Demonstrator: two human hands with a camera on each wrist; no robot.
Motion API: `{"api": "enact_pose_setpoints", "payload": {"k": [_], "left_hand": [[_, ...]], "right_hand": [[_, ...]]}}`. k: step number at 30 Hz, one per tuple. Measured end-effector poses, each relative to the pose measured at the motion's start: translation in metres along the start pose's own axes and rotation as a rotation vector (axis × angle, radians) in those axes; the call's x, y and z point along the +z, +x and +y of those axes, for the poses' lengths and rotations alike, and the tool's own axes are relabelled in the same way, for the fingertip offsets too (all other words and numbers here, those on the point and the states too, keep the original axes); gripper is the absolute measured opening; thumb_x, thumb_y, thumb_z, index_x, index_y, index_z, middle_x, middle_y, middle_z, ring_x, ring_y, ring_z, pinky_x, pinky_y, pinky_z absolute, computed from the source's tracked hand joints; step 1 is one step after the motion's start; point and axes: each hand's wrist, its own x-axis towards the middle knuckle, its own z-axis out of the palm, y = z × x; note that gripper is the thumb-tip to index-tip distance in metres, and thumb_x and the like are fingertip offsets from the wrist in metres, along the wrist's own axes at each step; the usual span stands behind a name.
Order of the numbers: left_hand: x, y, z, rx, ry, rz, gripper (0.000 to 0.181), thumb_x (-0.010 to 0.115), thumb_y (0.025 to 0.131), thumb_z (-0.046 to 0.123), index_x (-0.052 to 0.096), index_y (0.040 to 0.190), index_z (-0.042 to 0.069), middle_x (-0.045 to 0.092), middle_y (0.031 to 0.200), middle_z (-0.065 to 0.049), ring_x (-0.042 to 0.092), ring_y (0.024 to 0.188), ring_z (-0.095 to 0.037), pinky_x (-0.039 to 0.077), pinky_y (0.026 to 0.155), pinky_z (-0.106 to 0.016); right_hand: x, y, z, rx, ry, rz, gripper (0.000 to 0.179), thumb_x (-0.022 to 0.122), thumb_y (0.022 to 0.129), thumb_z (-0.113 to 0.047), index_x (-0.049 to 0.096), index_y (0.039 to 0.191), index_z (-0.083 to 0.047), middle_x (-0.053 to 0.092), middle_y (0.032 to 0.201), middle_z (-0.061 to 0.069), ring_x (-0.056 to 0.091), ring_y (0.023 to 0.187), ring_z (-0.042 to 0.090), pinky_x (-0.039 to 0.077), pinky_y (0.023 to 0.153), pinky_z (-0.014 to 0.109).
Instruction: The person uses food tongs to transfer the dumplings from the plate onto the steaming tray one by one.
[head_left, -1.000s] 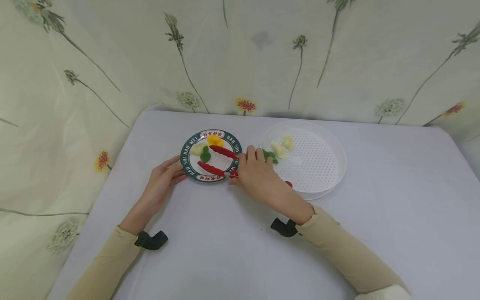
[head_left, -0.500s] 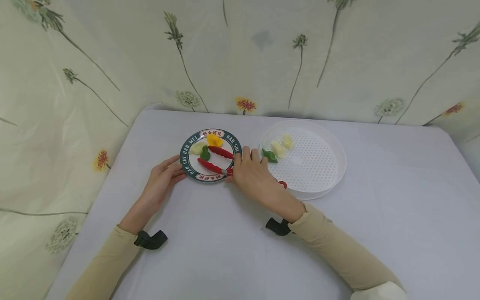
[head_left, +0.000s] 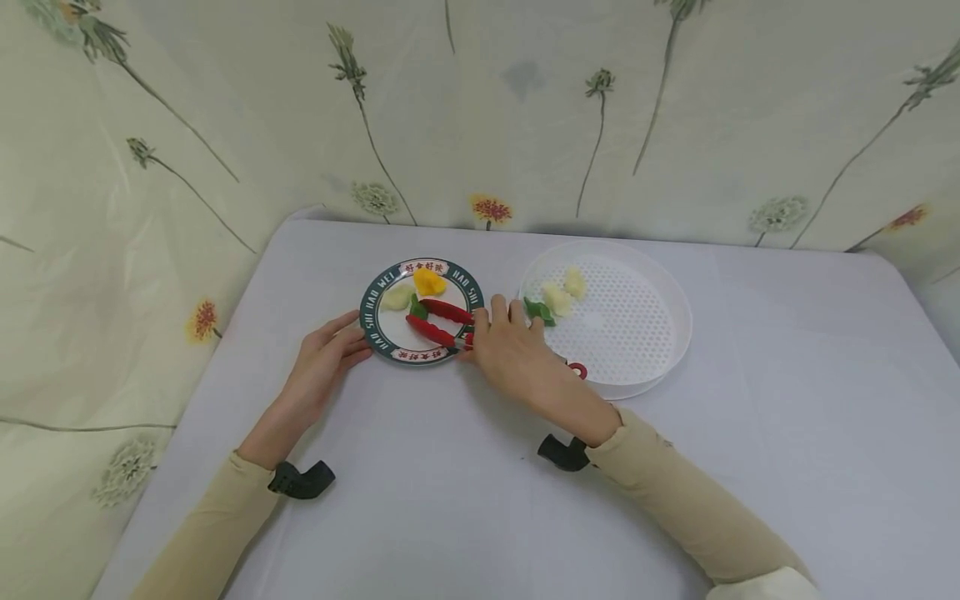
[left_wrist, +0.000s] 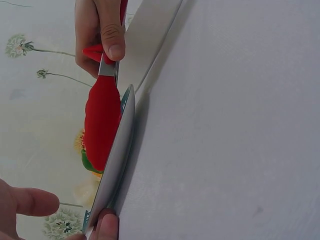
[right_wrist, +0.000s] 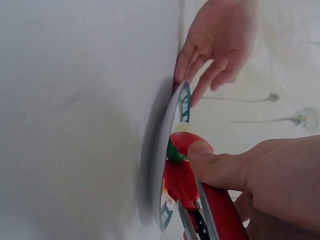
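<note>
My right hand (head_left: 517, 354) grips a pair of tongs with red tips (head_left: 430, 330), reaching over the right side of a round plate (head_left: 369, 321) with a green lettered rim. Between the tips is a small green piece (head_left: 418, 309); in the right wrist view the red tips (right_wrist: 181, 181) lie on either side of it. A yellow piece (head_left: 430, 282) and a pale piece (head_left: 397, 297) also lie on the plate. My left hand (head_left: 321, 367) touches the plate's left edge, its fingertips (left_wrist: 108, 225) under the rim and its thumb held apart.
A round white perforated tray (head_left: 615, 342) stands right of the plate, holding a green piece (head_left: 538, 312) and two pale pieces (head_left: 557, 298). The tongs' handle end, with a red ring (head_left: 578, 370), overlaps the tray's near edge. Behind the table hangs a flowered cloth (head_left: 525, 125).
The tongs' tips have drawn closer together around the green piece, which has shifted slightly right. My right hand moved a little left, then back right. The left hand stays at the rim.
</note>
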Motion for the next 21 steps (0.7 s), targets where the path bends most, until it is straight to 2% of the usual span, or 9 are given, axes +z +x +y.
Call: {"api": "enact_pose_setpoints", "payload": {"k": [4, 9, 13, 17, 21], "left_hand": [[0.0, 0.001, 0.0, 0.001, 0.003, 0.0, 0.061, 0.046, 0.115, 0.024, 0.027, 0.171, 0.007, 0.049, 0.16, -0.022, 0.062, 0.117, -0.004, 0.057, 0.106, -0.011], [-0.001, 0.002, -0.001, -0.001, 0.01, 0.004, 0.061, 0.046, 0.115, 0.024, 0.027, 0.17, 0.006, 0.05, 0.159, -0.022, 0.061, 0.119, -0.005, 0.057, 0.105, -0.011], [-0.001, 0.002, -0.002, -0.01, 0.012, 0.009, 0.061, 0.046, 0.115, 0.024, 0.027, 0.171, 0.007, 0.05, 0.159, -0.022, 0.062, 0.118, -0.005, 0.057, 0.105, -0.011], [0.0, 0.002, -0.002, -0.011, 0.015, 0.013, 0.061, 0.045, 0.115, 0.024, 0.027, 0.171, 0.007, 0.049, 0.16, -0.021, 0.062, 0.119, -0.006, 0.057, 0.106, -0.011], [0.0, 0.002, -0.001, -0.003, 0.014, 0.01, 0.06, 0.045, 0.116, 0.023, 0.027, 0.171, 0.006, 0.048, 0.161, -0.022, 0.061, 0.123, -0.008, 0.056, 0.108, -0.012]], "right_hand": [[-0.002, -0.005, 0.002, -0.014, -0.012, 0.017, 0.061, 0.073, 0.102, -0.042, 0.059, 0.131, 0.01, 0.055, 0.109, 0.022, 0.052, 0.095, 0.034, 0.059, 0.071, 0.044], [-0.006, -0.009, 0.003, -0.025, -0.007, 0.002, 0.058, 0.072, 0.103, -0.039, 0.058, 0.131, 0.01, 0.053, 0.106, 0.02, 0.049, 0.093, 0.033, 0.054, 0.068, 0.042], [-0.008, -0.011, 0.003, -0.023, -0.002, -0.017, 0.058, 0.072, 0.104, -0.039, 0.057, 0.134, 0.009, 0.053, 0.108, 0.02, 0.05, 0.098, 0.034, 0.059, 0.075, 0.046], [-0.013, -0.015, 0.006, 0.004, 0.014, -0.034, 0.063, 0.073, 0.102, -0.04, 0.056, 0.139, 0.008, 0.055, 0.116, 0.022, 0.053, 0.107, 0.037, 0.064, 0.086, 0.055], [-0.02, -0.023, 0.013, 0.028, 0.009, -0.023, 0.064, 0.076, 0.1, -0.04, 0.057, 0.138, 0.008, 0.056, 0.116, 0.022, 0.053, 0.105, 0.036, 0.061, 0.077, 0.049]]}}
